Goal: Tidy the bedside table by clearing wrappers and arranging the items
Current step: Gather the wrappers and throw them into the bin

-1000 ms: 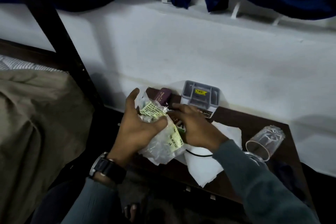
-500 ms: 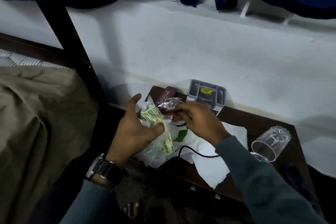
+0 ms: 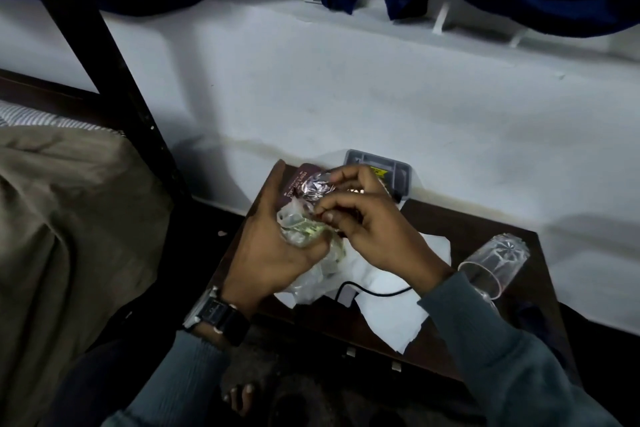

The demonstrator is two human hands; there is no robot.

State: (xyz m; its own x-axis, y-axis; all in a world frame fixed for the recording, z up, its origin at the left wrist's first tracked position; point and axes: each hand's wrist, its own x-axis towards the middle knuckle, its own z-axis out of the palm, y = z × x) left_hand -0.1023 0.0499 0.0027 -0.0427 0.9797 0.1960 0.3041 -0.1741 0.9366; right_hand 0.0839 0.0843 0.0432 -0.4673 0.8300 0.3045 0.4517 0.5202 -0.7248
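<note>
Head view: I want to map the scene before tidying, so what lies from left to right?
Blanket → wristwatch → left hand → right hand → tipped glass.

- You are working in dim, cool light; the white wall (image 3: 381,87) beyond your fingers (image 3: 343,180) is the brightest surface.
- Nearer you than the fingers, the dark desk (image 3: 446,229) and your sleeves sink toward black, with little detail.
- A soft, broad shadow falls on the wall to the left of your fingers, beside the bed post (image 3: 114,76).
- The foil wrapper (image 3: 313,189) at your fingertips throws small bright glints; the tipped glass (image 3: 495,263) to their right shows faint highlights.
- Focus is soft throughout and the print on the wrappers is unreadable.
- Straight lines bow toward the frame edges, wide-angle fashion.
</note>
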